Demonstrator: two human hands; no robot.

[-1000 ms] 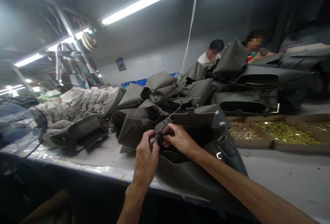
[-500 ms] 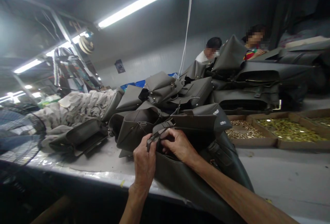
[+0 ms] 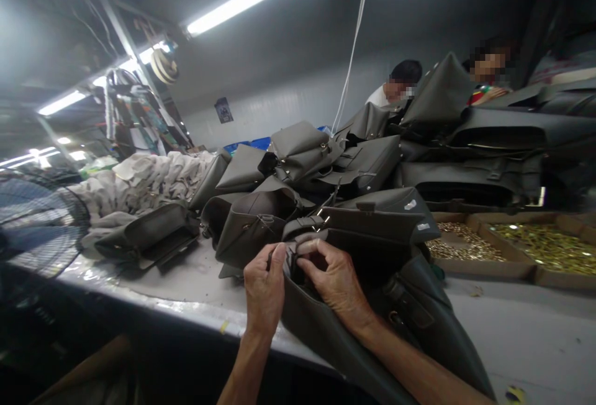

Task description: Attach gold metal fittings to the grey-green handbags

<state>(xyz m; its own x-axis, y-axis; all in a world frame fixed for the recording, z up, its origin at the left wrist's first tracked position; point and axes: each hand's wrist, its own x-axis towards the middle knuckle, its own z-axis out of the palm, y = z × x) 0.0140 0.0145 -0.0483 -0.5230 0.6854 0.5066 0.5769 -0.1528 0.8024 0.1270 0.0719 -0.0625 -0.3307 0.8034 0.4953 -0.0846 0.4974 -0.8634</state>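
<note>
A dark grey-green leather bag [image 3: 326, 324] lies at the table's front edge, its mouth gaping toward the far side. Over its near rim, my left hand [image 3: 264, 290] is closed, thumb and forefinger pinching a dark strap end. My right hand [image 3: 339, 277] has its thumb and fingers curled on the same strap [image 3: 292, 250] at the bag's opening; its fingertips are partly hidden. Just beyond my fingers, a looped strap piece with shiny metal hardware [image 3: 321, 222] stands up. A dark tab with a ring [image 3: 395, 317] hangs on the bag's right side.
More dark bags [image 3: 300, 144] are heaped behind. Cardboard trays [image 3: 484, 268] of gold-coloured metal parts stand at the right. Pale crumpled fabric pieces [image 3: 153, 175] and a wire-caged fan [image 3: 41, 225] are at the left. Two people [image 3: 379, 95] sit beyond the pile.
The view has shifted, so the scene sits further right. My hands have moved lower relative to the looped strap piece, whose metal hardware now shows above them. Both still grip at the bag's rim.
</note>
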